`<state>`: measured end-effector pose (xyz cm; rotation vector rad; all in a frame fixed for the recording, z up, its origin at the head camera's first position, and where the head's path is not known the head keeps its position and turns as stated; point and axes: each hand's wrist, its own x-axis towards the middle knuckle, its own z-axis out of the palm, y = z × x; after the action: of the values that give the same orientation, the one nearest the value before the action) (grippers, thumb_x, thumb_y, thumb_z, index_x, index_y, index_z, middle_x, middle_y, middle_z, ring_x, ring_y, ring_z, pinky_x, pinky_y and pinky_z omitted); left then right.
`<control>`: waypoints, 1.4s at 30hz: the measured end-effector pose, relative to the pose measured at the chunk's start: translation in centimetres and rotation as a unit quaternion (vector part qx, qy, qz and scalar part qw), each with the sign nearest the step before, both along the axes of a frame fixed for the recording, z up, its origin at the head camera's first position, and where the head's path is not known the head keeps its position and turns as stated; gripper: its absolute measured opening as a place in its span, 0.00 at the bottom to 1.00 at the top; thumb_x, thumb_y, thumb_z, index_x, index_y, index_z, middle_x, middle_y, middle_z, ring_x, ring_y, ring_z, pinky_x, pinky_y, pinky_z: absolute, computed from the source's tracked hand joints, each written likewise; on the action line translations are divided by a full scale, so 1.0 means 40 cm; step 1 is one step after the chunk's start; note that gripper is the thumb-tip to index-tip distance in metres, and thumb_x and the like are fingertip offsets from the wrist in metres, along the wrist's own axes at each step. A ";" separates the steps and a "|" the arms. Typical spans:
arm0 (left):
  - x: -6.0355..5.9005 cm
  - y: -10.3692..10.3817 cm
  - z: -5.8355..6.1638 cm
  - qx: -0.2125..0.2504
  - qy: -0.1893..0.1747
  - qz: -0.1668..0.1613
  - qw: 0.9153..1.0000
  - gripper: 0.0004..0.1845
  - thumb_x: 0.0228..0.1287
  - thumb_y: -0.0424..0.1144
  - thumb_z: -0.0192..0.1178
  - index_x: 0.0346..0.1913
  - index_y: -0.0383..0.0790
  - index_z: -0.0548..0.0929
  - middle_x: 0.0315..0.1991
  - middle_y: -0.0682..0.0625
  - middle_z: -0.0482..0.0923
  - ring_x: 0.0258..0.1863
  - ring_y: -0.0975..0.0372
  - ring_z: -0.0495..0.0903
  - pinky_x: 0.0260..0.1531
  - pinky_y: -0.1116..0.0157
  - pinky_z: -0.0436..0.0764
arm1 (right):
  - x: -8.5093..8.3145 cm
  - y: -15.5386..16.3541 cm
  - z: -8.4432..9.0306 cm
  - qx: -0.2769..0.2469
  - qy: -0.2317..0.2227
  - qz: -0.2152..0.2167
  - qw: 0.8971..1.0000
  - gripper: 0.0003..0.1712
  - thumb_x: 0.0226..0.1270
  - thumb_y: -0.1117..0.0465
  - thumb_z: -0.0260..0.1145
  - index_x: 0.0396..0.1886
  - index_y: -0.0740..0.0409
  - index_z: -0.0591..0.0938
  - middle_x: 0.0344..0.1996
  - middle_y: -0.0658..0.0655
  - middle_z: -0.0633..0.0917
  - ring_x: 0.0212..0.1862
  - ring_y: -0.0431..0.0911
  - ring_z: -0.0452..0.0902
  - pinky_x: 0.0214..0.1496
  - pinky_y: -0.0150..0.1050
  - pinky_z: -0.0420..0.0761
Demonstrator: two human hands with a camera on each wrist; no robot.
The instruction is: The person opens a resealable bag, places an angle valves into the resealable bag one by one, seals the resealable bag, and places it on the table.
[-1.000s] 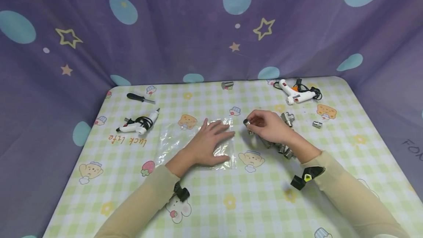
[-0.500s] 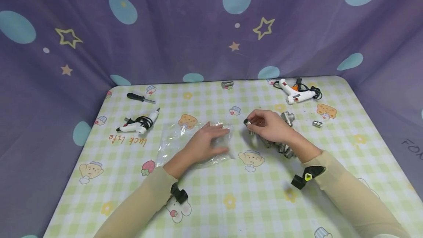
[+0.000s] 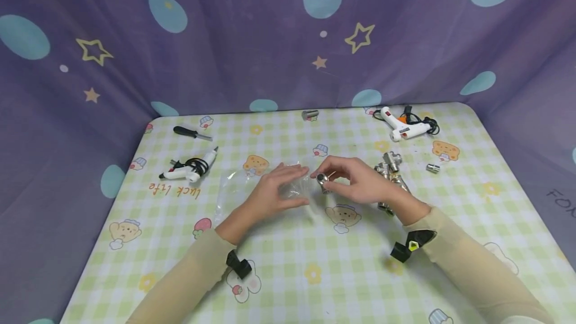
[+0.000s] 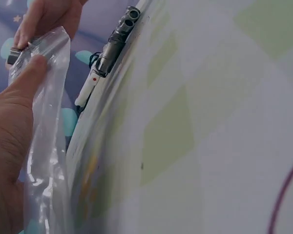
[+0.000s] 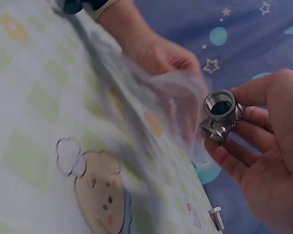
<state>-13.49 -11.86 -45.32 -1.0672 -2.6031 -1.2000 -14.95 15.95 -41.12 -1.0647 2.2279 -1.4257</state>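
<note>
A clear plastic bag (image 3: 229, 194) lies partly on the table, its mouth raised and spread within my left hand (image 3: 265, 194). In the left wrist view, the thumb rests along the side of the bag (image 4: 49, 146), while the fingers are hidden. My right hand (image 3: 360, 180) pinches a metal tee pipe fitting (image 3: 322, 180) between thumb and fingers, close to the bag's mouth. One threaded opening of the fitting (image 5: 219, 108) faces the camera in the right wrist view. The bag (image 5: 178, 100) is blurred there, and I cannot tell whether the fitting touches it.
Several metal pipe fittings (image 3: 393, 160) lie heaped beyond the right wrist. A small metal fitting (image 3: 433, 168) sits right of them, and another metal fitting (image 3: 310, 114) at the back edge. A glue gun (image 3: 405, 126) lies back right, another glue gun (image 3: 191, 168) and a screwdriver (image 3: 192, 133) at left.
My left hand, spread flat over the bag earlier, has drawn in and raised the bag's mouth. My right hand has left the heap and moved left to the bag with the tee fitting.
</note>
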 end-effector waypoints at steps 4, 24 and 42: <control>0.000 0.000 0.000 0.011 0.012 -0.009 1.000 0.39 0.53 0.44 0.83 0.69 0.36 0.83 0.66 0.42 0.84 0.69 0.47 0.81 0.78 0.38 0.66 | 0.000 -0.004 -0.014 0.022 0.015 0.016 1.000 0.13 0.77 0.65 0.67 0.58 0.58 0.84 0.56 0.57 0.89 0.56 0.46 0.88 0.62 0.42 0.88; 0.017 0.003 0.005 -0.003 0.058 -0.029 0.998 0.37 0.52 0.44 0.83 0.67 0.41 0.84 0.66 0.45 0.85 0.70 0.47 0.80 0.78 0.33 0.63 | 0.006 -0.067 -0.014 0.135 -0.010 -0.141 0.981 0.06 0.65 0.58 0.77 0.40 0.52 0.91 0.32 0.48 0.92 0.32 0.39 0.85 0.40 0.37 0.87; 0.020 0.008 -0.005 -0.020 0.069 -0.030 0.997 0.38 0.52 0.46 0.83 0.68 0.40 0.84 0.66 0.44 0.85 0.69 0.47 0.80 0.77 0.33 0.65 | -0.014 -0.088 -0.041 0.097 -0.150 -0.146 0.973 0.09 0.68 0.58 0.74 0.44 0.57 0.91 0.34 0.53 0.92 0.27 0.43 0.82 0.33 0.36 0.83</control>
<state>-12.67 -11.53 -45.51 -1.1994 -2.5182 -1.0495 -15.52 12.43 -42.78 -0.4377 2.3014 -1.3361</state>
